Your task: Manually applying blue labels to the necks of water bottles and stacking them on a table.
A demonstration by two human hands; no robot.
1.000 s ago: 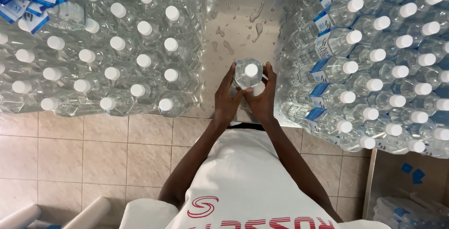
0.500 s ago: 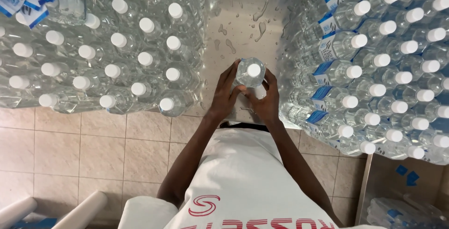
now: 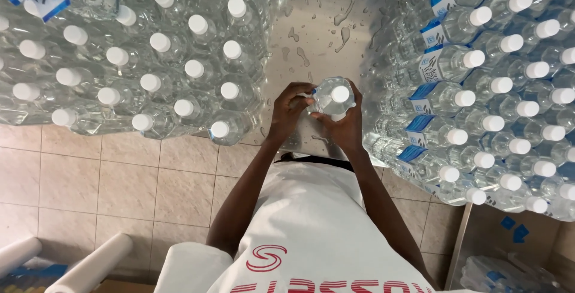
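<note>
Item: clear plastic water bottle with white cap [image 3: 333, 97], upright above wet steel table [image 3: 311, 23]. Left hand [image 3: 287, 113] and right hand [image 3: 345, 128] both clasp it. Risk: wet plastic likely slips, toppling the adjacent unlabelled bottles [image 3: 179, 77].

Person wears a white short-sleeved top [image 3: 311, 221] with a red swirl emblem [image 3: 266, 258] and red lettering along the bottom edge of frame. Black band [image 3: 320, 159] at the top's far edge. Both forearms bare, left hand [image 3: 288, 113] and right hand [image 3: 345, 126] ungloved.
</note>
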